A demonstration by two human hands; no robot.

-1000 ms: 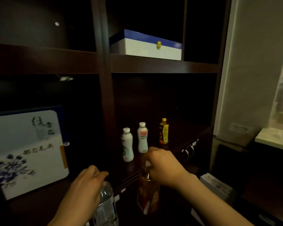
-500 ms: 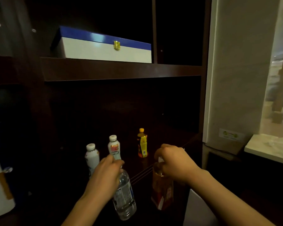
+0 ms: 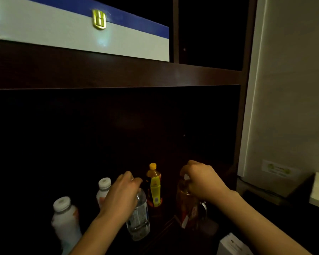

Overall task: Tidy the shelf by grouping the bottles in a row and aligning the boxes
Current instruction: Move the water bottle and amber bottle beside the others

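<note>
My left hand (image 3: 122, 196) grips the top of a clear water bottle (image 3: 138, 219) and holds it upright at the front of the dark lower shelf. My right hand (image 3: 201, 181) grips the neck of a brown drink bottle (image 3: 187, 208) with a red and white label, to the right. Between the two hands, further back, stands a yellow-capped tea bottle (image 3: 154, 186). Two white bottles stand on the left: one (image 3: 65, 221) near the front, the other (image 3: 103, 190) partly hidden behind my left hand. A white box with a blue lid (image 3: 77, 34) lies on the shelf above.
The upper shelf board (image 3: 118, 72) runs across just above the compartment. A dark upright panel (image 3: 241, 126) closes the shelf on the right, with a pale wall (image 3: 284, 107) beyond it. A white box corner (image 3: 232, 244) shows at the bottom right.
The view has moved closer and to the right. Both hands have carried their bottles forward into the shelf, up to the standing bottles. The large white flowered box on the left has left the view.
</note>
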